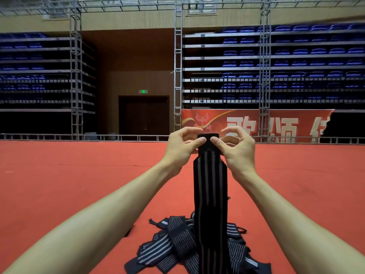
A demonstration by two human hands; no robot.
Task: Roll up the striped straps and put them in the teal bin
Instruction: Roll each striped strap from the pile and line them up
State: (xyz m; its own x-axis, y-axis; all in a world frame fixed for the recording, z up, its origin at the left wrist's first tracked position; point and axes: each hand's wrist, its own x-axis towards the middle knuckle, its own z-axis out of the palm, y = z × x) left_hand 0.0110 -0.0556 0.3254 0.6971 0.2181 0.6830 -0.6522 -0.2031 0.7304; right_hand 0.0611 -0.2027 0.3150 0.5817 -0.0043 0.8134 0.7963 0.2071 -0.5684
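One striped strap (210, 184), black with pale grey lines, hangs straight down from both hands, held up at arm's length in front of the person. Its plain black top end sits between the hands. The left hand (181, 145) pinches that end with thumb and curled fingers from one side, and the right hand (235, 147) pinches it from the other, thumbs almost meeting on the near face. Holding it high likely lets the strap's own weight pull it flat and untwisted, so that rolling can start cleanly from the top end; no roll is formed yet.

Below the hands, the strap's lower part runs down into a loose pile of straps (173, 246), tangled and overlapping, between the forearms. The pile lies on a red floor (79, 175) that spreads out on both sides. The teal bin is not in view.

Beyond the hands stand a red banner (256, 123) and rows of blue seats (296, 52).
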